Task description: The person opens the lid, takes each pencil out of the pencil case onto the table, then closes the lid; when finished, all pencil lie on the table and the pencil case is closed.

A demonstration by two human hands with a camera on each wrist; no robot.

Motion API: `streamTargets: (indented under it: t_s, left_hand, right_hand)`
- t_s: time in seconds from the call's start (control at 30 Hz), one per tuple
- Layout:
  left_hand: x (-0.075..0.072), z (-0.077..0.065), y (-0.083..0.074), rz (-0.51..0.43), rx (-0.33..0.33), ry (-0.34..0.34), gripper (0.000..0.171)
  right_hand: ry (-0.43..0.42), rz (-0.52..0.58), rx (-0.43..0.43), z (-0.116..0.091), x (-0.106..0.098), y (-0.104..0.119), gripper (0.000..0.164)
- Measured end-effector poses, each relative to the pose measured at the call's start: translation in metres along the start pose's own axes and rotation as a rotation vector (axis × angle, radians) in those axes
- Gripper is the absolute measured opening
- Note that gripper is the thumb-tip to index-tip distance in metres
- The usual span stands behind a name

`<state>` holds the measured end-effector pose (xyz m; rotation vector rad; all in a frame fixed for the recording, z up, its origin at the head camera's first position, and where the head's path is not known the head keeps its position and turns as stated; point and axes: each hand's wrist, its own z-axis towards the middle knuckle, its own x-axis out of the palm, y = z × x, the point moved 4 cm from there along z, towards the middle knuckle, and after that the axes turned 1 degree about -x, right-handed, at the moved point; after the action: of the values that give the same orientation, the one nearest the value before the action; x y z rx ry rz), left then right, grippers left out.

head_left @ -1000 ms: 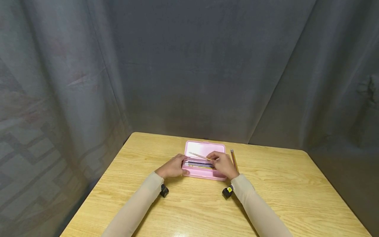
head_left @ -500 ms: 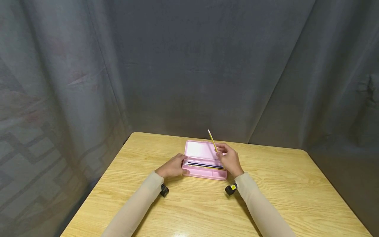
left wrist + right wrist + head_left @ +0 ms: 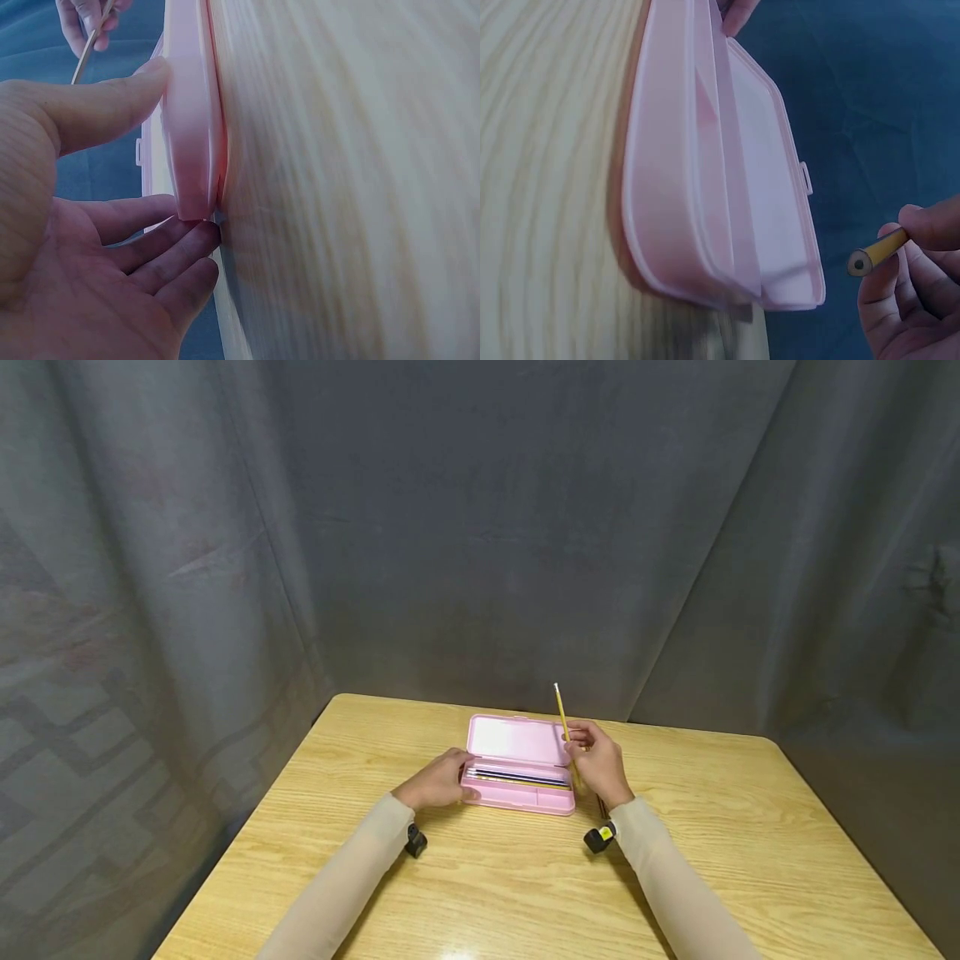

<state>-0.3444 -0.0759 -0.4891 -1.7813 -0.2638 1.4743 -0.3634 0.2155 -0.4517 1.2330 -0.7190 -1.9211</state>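
A pink pencil case [image 3: 501, 792] lies on the table with its lid [image 3: 510, 740] raised at the back. Several pencils [image 3: 517, 777] lie lengthwise in its rear compartment. My left hand [image 3: 438, 782] holds the case's left end; in the left wrist view the thumb [image 3: 112, 107] is at the rim and the fingertips at the end wall. Just right of the lid, my right hand [image 3: 600, 767] pinches a yellow pencil [image 3: 560, 703] between thumb and fingers, its pale end upward. The right wrist view shows the pencil's flat, unsharpened lower end [image 3: 861, 264].
More pencils [image 3: 602, 807] lie on the table to the right of the case, mostly hidden behind my right hand and wrist. The wooden table [image 3: 720, 827] ends at a grey curtain [image 3: 480, 568] behind. Each wrist carries a small black camera [image 3: 416, 841].
My right hand has lifted the pencil from over the case, swung it more upright and carried it right, past the lid. The left hand stays on the case.
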Motion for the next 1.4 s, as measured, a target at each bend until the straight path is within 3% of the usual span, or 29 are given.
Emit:
streamTargets:
  t_s: [0.8, 0.93, 1.4]
  left_hand:
    - [0.000, 0.001, 0.001, 0.000, 0.010, -0.003, 0.076]
    - [-0.001, 0.001, 0.000, 0.000, 0.015, -0.003, 0.077]
    - [-0.001, 0.002, 0.002, 0.003, 0.017, -0.004, 0.078]
  right_hand:
    - [-0.026, 0.014, 0.130, -0.003, -0.046, -0.032, 0.042]
    - [-0.029, -0.028, 0.125, -0.003, -0.053, -0.036, 0.040]
    - [0.101, -0.180, 0.171, -0.001, -0.050, -0.056, 0.043]
